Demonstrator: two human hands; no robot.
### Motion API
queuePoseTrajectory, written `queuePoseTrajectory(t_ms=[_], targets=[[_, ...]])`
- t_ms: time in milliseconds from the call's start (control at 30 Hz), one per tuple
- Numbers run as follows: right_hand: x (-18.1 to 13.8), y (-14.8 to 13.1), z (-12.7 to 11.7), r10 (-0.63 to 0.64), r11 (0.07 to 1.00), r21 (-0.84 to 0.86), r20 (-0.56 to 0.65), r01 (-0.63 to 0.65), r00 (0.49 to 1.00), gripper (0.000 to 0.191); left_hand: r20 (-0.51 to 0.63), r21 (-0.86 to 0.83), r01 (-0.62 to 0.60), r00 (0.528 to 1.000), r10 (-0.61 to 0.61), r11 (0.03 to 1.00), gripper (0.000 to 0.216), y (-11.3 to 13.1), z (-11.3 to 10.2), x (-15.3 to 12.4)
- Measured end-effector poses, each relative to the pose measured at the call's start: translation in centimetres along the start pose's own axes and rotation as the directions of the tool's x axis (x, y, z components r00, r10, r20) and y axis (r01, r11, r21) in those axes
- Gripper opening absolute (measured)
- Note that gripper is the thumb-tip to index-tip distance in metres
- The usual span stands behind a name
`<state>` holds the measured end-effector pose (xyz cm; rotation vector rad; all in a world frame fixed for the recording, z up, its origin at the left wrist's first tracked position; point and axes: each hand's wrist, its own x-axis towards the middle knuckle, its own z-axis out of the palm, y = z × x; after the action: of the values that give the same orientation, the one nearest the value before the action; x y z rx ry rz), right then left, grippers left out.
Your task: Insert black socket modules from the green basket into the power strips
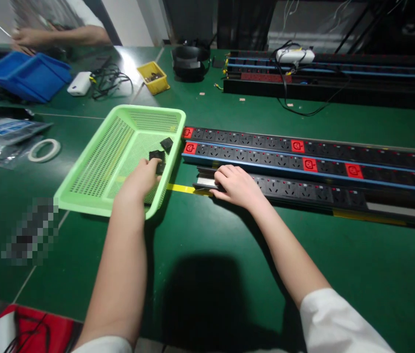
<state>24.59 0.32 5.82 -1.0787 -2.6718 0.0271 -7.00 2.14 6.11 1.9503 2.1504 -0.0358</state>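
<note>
My left hand (139, 184) reaches into a light green plastic basket (93, 208). Its finger and thumb close around a small black square socket piece (160, 168); two similar pieces, one a loose socket piece (166, 144), lie by the fingertips. My right hand (238, 186) is closed over the left end of the nearest black power strip (291, 189), thumb on the near side and fingers across the top. Left of these fingers, a short stretch of bare channel shows. What lies under the right palm is hidden.
Two longer power strips with red sockets (258, 156) lie behind. Farther back are more strips (266, 88) with a cable, a yellow bin (154, 78), blue bins (34, 76) and a tape roll (44, 150). Another person's hands (27, 40) are at the far left.
</note>
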Motion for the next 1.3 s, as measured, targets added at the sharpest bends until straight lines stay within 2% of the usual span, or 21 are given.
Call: queuePoseTrajectory(t_ms=[133, 267, 367, 467, 533, 600, 667, 767, 800, 833, 933, 1067, 1133, 1233, 1300], targets=[[0.0, 0.1, -0.1, 0.006, 1.0, 0.008, 0.009, -0.006, 1.0, 0.027, 0.054, 0.064, 0.04, 0.998, -0.044, 0.997, 0.048, 1.5, -1.0, -0.8], [0.0, 0.2, 0.0, 0.015, 0.999, 0.052, 0.014, -0.015, 1.0, 0.025, 0.006, 0.111, 0.019, 1.0, -0.02, 0.994, 0.038, 2.8, -1.8, -1.5], [0.0, 0.3, 0.0, 0.012, 0.998, 0.053, 0.016, -0.013, 1.0, 0.025, -0.018, 0.135, 0.001, 1.0, 0.001, 0.991, 0.032, 2.5, -1.7, -1.2], [0.0, 0.3, 0.0, 0.006, 0.999, 0.044, 0.021, -0.007, 1.0, 0.026, -0.049, 0.045, 0.046, 0.998, -0.044, 0.998, 0.031, 1.5, -1.6, -0.6], [0.0, 0.2, 0.0, 0.005, 0.999, 0.036, 0.016, -0.006, 1.0, 0.026, -0.184, -0.129, 0.087, 0.977, -0.11, 0.988, 0.035, 1.1, -1.8, -0.5], [0.0, 0.2, 0.0, 0.006, 1.0, 0.028, 0.008, -0.006, 1.0, 0.026, -0.392, -0.347, 0.051, 0.899, -0.195, 0.936, 0.04, 1.6, -2.4, -1.2], [0.0, 0.1, 0.0, 0.006, 1.0, 0.021, 0.0, -0.006, 1.0, 0.026, -0.586, -0.509, -0.081, 0.762, -0.276, 0.857, 0.042, 3.3, -2.9, -2.7], [0.0, 0.0, 0.0, -0.002, 1.0, 0.013, -0.009, 0.002, 1.0, 0.028, -0.79, -0.542, -0.321, 0.511, -0.34, 0.777, 0.045, 7.2, -2.3, -5.5], [0.0, 0.0, 0.0, -0.004, 1.0, 0.011, -0.011, 0.004, 1.0, 0.028, -0.823, -0.531, -0.387, 0.448, -0.349, 0.754, 0.048, 8.6, -1.6, -6.3], [0.0, 0.0, -0.1, -0.005, 1.0, 0.01, -0.011, 0.005, 1.0, 0.028, -0.833, -0.53, -0.435, 0.43, -0.349, 0.728, 0.054, 9.9, -0.6, -7.0], [0.0, -0.1, -0.1, -0.002, 1.0, 0.003, -0.002, 0.002, 1.0, 0.027, -0.819, -0.548, -0.527, 0.497, -0.288, 0.649, 0.066, 12.4, 3.6, -7.6], [0.0, -0.1, 0.0, 0.01, 1.0, -0.006, 0.014, -0.01, 1.0, 0.027, -0.824, -0.491, -0.545, 0.543, -0.16, 0.679, 0.057, 13.0, 8.2, -6.6], [0.0, -0.1, 0.0, 0.011, 1.0, -0.008, 0.018, -0.011, 1.0, 0.027, -0.828, -0.46, -0.549, 0.548, -0.115, 0.698, 0.053, 12.8, 8.9, -6.0], [0.0, -0.1, 0.1, 0.006, 1.0, -0.023, 0.009, -0.006, 1.0, 0.028, -0.827, -0.492, -0.57, 0.541, -0.15, 0.658, 0.053, 12.6, 8.6, -5.4], [0.0, -0.2, 0.1, 0.006, 0.999, -0.032, 0.002, -0.006, 1.0, 0.028, -0.785, -0.576, -0.57, 0.585, -0.203, 0.585, 0.052, 12.6, 8.0, -5.1]])
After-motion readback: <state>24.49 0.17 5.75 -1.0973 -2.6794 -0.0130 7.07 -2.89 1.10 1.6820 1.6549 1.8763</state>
